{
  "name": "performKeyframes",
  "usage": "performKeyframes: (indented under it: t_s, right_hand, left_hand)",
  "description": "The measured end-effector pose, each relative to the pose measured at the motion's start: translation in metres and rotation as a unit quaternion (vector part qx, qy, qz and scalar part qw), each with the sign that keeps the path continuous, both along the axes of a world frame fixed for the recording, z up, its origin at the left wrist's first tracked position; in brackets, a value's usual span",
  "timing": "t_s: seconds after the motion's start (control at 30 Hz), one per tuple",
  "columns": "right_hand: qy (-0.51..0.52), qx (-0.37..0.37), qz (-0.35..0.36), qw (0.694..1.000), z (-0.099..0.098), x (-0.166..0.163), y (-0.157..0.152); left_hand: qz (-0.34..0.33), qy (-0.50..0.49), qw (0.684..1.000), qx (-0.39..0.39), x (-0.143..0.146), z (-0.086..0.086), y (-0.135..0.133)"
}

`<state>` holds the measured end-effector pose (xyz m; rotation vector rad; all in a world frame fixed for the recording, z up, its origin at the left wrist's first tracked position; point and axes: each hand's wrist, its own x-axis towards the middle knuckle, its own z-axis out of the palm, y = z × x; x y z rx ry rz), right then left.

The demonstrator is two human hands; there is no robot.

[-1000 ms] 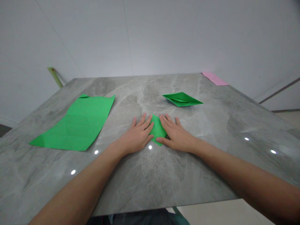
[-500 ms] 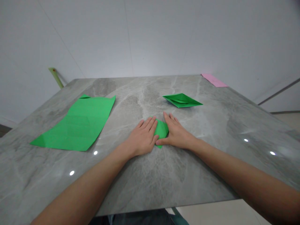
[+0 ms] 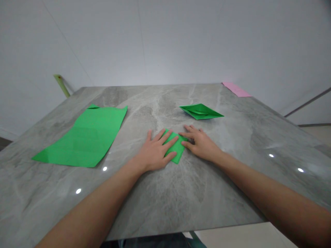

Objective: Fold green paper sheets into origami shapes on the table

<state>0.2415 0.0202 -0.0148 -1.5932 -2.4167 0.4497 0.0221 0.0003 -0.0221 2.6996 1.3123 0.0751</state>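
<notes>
A small folded piece of green paper (image 3: 178,155) lies on the table in front of me, partly hidden under my fingers. Spread flat, my left hand (image 3: 157,151) rests over its left side. At its right edge is my right hand (image 3: 200,143), fingers stretched and thumb a little apart from them, the tips touching the paper's corner. Beyond that hand sits a folded green paper boat-like shape (image 3: 201,112) with pointed ends and layered folds.
A large green paper sheet (image 3: 85,137) with curled edges lies to the left. Pink paper (image 3: 236,89) is at the far right corner of the grey marbled table (image 3: 165,199). A light green strip (image 3: 62,85) leans by the white wall (image 3: 165,41) behind.
My left hand has spread its fingers and thumb apart over the folded paper. My right hand has shifted slightly right, its fingers now at the corner, and more of the paper shows.
</notes>
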Motion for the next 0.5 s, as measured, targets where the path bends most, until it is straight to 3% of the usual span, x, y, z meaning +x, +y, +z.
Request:
performKeyframes:
  t_s: [0.27, 0.37, 0.5]
  right_hand:
    - [0.059, 0.094, 0.032, 0.993, 0.000, -0.003, -0.005]
    - [0.079, 0.106, 0.037, 0.990, -0.001, -0.003, -0.006]
    - [0.093, 0.062, 0.030, 0.993, 0.002, -0.006, -0.010]
  left_hand:
    - [0.086, 0.013, 0.996, 0.020, -0.006, -0.004, 0.005]
    - [0.170, -0.002, 0.984, 0.049, -0.006, -0.005, 0.005]
    - [0.286, -0.043, 0.955, 0.062, -0.013, -0.004, 0.011]
